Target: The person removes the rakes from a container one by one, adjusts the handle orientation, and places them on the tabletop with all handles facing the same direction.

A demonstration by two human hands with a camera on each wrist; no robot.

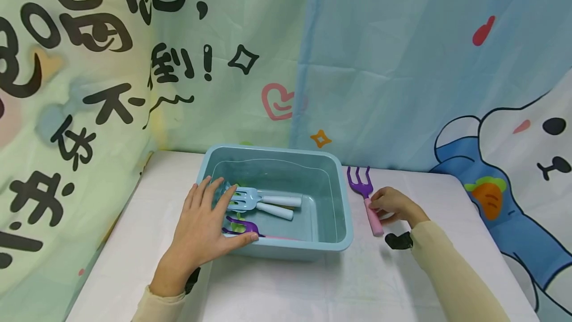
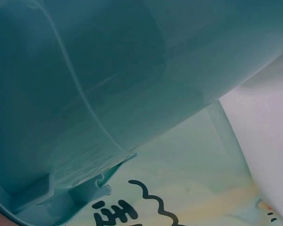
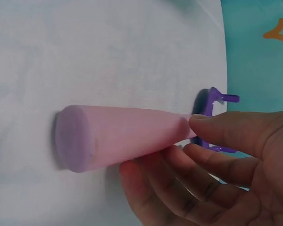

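Observation:
On the white table to the right of a blue plastic tub [image 1: 344,222] lies a toy garden fork [image 1: 373,217] with purple tines and a pink handle. My right hand [image 1: 395,205] pinches its handle near the neck, thumb on top and fingers below, as the right wrist view shows of the pink handle [image 3: 127,134]. My left hand [image 1: 203,225] is spread over the tub's front left corner, with the thumb along the front rim. Inside the tub are light blue toy tools [image 1: 246,198] with pale handles and another purple tool [image 1: 243,225], partly hidden by the left hand and front wall.
The white tablecloth [image 1: 295,292] spreads around the tub. Behind the table hangs a printed cloth [image 1: 371,73], and another printed side [image 1: 44,163] rises at the left. Much of the left wrist view is filled by the tub wall [image 2: 108,61].

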